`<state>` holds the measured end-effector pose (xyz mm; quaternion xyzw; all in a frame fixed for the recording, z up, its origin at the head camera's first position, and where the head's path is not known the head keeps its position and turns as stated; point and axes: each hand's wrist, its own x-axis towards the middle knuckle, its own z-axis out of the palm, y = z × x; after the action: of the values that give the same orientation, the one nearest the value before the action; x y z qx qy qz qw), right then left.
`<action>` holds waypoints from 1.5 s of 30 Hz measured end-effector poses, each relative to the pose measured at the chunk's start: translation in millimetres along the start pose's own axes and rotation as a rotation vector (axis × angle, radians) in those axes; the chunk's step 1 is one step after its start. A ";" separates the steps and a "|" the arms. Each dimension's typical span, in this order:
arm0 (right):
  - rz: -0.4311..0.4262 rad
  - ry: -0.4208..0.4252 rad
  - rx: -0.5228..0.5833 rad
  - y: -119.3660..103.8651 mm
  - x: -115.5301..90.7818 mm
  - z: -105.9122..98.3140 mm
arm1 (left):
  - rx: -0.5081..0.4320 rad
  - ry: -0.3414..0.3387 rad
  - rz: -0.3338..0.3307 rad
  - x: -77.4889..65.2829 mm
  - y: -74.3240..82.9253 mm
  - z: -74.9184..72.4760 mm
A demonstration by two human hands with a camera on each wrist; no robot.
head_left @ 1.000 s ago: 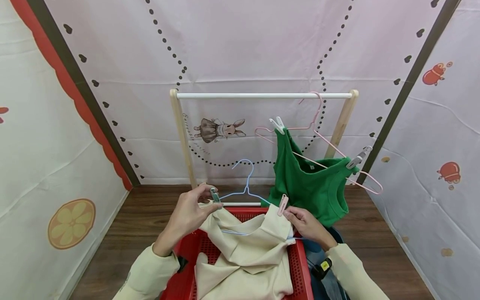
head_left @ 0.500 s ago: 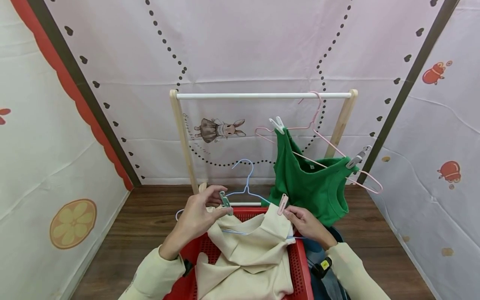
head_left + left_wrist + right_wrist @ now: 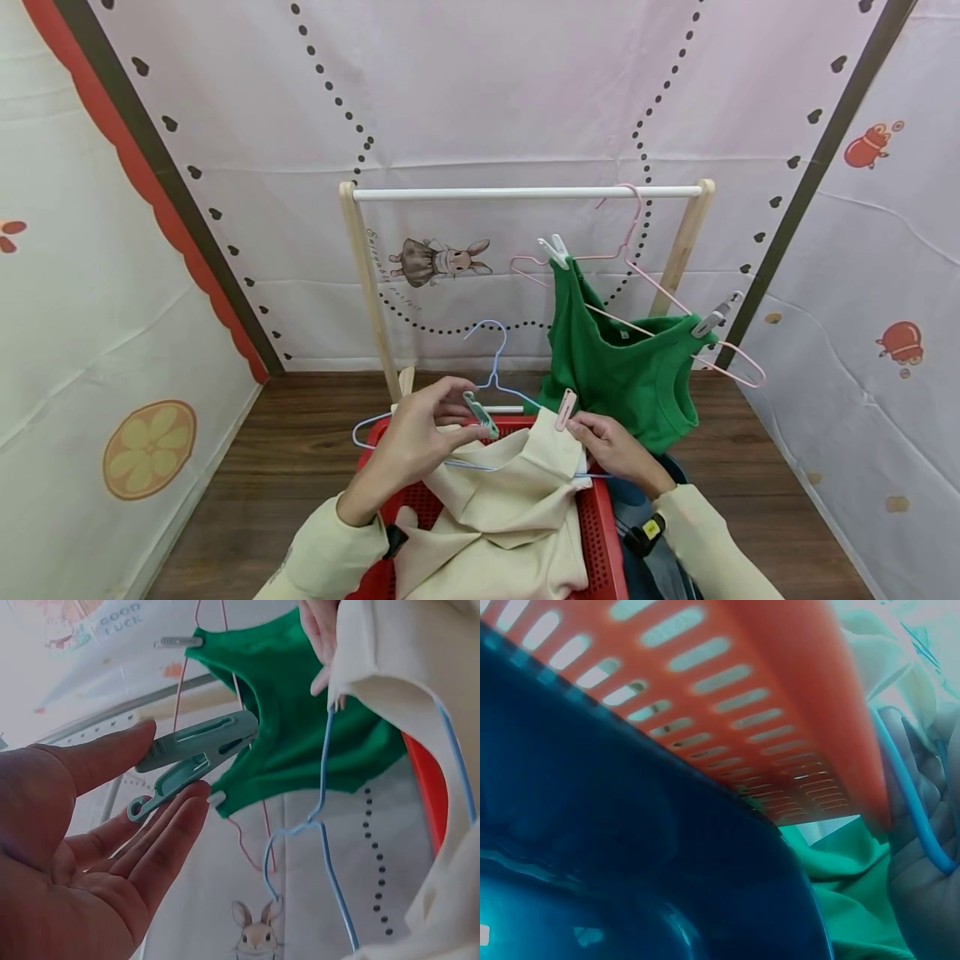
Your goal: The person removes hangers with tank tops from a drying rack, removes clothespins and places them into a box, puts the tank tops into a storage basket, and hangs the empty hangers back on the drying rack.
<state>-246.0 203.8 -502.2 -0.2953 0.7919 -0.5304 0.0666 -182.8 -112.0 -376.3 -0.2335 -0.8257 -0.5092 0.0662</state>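
In the head view my left hand (image 3: 411, 443) pinches a green clothespin (image 3: 482, 415) above the cream garment (image 3: 498, 508). The left wrist view shows this clothespin (image 3: 202, 754) between thumb and fingertips, touching no cloth. A blue hanger (image 3: 497, 367) passes through the garment, its left end sticking out past the cloth. At the garment's right shoulder, my right hand (image 3: 618, 454) holds the cloth, beside a pink clothespin (image 3: 566, 408). In the right wrist view the blue hanger (image 3: 911, 791) crosses that hand's palm; its fingertips are mostly hidden.
A red basket (image 3: 603, 533) stands under the garment, with a dark blue tub (image 3: 637, 575) right of it. Behind, a rack with a white rail (image 3: 487, 194) bears a pink hanger (image 3: 637, 217). A green top (image 3: 622, 367) is clipped to it.
My left hand has moved right with the green clothespin, away from the garment's left shoulder, uncovering the blue hanger's left end. My right hand stays put.
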 end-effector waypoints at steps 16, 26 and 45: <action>0.004 -0.021 -0.002 0.6 0.4 -2.3 | 0.001 -0.110 0.041 4.1 15.4 29.9; 0.006 -0.017 -0.004 0.1 0.9 -2.0 | -0.038 -0.160 0.056 7.0 21.1 47.3; 0.017 -0.001 0.001 -2.7 -0.3 -1.6 | -0.042 -0.220 0.029 8.5 25.7 75.3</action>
<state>-245.4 204.5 -499.3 -0.2886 0.7942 -0.5300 0.0716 -168.9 -34.1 -388.1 -0.3014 -0.8137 -0.4965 -0.0222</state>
